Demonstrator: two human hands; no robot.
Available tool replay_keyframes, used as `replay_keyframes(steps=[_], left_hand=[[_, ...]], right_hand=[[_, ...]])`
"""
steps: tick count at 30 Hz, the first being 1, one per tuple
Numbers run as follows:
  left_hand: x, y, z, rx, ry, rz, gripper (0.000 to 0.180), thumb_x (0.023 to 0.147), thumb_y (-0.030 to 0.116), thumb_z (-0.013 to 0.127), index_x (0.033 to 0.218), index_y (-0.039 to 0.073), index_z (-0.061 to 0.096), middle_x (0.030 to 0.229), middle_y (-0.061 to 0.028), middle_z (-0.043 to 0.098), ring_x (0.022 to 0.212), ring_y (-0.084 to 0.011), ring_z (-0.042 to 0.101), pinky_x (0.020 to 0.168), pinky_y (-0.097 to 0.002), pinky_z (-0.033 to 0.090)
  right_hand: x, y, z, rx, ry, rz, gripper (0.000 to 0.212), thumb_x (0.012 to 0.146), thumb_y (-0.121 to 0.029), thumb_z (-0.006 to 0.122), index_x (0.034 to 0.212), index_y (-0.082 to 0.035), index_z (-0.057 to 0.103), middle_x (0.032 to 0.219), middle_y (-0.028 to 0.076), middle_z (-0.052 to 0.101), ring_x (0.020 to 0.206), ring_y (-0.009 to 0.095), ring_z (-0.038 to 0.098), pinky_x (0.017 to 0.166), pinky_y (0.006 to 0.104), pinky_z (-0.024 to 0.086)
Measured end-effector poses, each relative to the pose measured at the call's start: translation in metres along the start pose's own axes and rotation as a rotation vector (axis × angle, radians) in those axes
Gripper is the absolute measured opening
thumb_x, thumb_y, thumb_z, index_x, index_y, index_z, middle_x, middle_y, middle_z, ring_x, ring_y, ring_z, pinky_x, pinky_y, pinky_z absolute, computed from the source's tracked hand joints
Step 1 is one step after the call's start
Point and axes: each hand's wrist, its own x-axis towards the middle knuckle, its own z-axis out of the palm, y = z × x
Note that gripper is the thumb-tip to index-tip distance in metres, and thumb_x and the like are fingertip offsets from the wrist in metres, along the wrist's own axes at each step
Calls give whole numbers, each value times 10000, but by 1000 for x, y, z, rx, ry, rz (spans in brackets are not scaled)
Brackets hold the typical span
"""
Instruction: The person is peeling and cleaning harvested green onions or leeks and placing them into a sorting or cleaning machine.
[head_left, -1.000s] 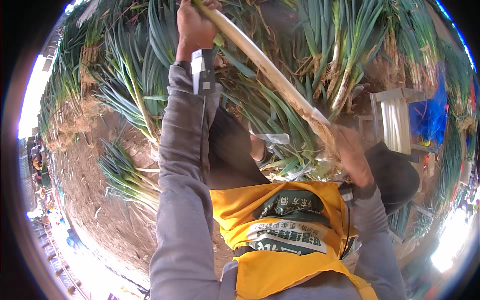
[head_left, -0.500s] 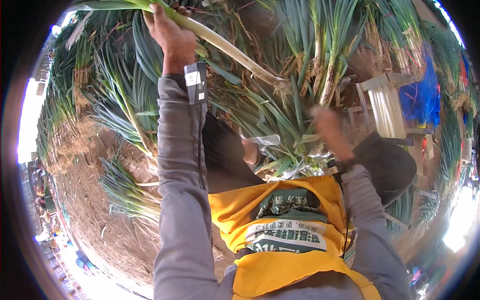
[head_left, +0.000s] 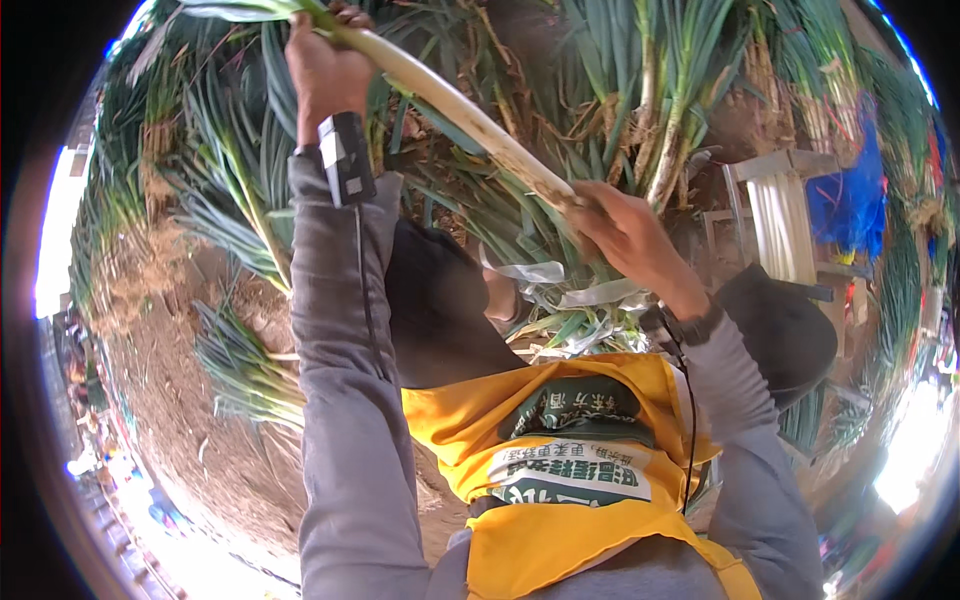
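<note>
A long leek [head_left: 455,108] slants across the upper middle, green leaves at upper left and white stalk running down to the right. My left hand [head_left: 332,75] is closed round it where the green meets the white. At the root end my right hand [head_left: 637,243] has its fingers wrapped on the stalk, slightly blurred; they hide the roots. Below and beyond the stalk lies a heap of loose leeks and leaves [head_left: 475,205]. Leek trimmings and clear plastic strips [head_left: 590,318] lie between my legs, under my right hand.
More leeks [head_left: 655,100] lie at the far side. At the right stands a metal rack [head_left: 785,215] with white strips hanging from it, next to blue plastic [head_left: 850,200]. Bundled leeks [head_left: 165,130] line the left. A small leek pile [head_left: 245,365] rests on bare soil [head_left: 190,420].
My right hand has moved up and left from above the leaf pile onto the leek's root end. My left hand, still holding the leek, has shifted slightly left.
</note>
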Motion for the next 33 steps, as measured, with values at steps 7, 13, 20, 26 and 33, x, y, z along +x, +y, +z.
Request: replay_keyframes(steps=[7,13,20,26,33], left_hand=[[-24,-43,14,-21,24,-10,245,1087,239,437,1126,0,400,915,-96,480,734,-167,494,642,-315,489],[-24,-71,42,206,160,92,294,1081,278,462,1189,6,433,864,-108,529,691,-189,526,608,-334,499],[-24,-49,33,410,324,301,241,1074,267,482,1181,51,491,928,-103,595,774,-218,610,700,-376,546],[-38,-61,62,370,159,406,230,1021,173,554,1216,59,507,939,-84,596,777,-226,634,667,-364,529],[-60,-81,81,302,-54,174,279,1012,192,581,1240,66,481,1015,-113,620,907,-228,618,786,-384,499]], right_hand=[[-50,-54,-4,-548,189,-333,292,954,-99,674,1208,29,609,825,158,661,635,279,669,549,374,494],[-103,-61,0,-1026,260,-264,372,827,-98,784,1156,7,645,750,104,627,608,287,649,524,399,498],[-160,-32,-44,-737,622,129,194,935,-90,659,1098,11,686,1012,166,730,819,357,715,734,406,563],[-91,46,-30,-1009,53,246,185,956,-153,619,1086,-43,692,995,188,702,882,364,714,765,420,548],[-10,3,-10,-424,480,-139,178,950,-112,658,1092,-8,691,996,189,694,944,359,698,789,396,554]])
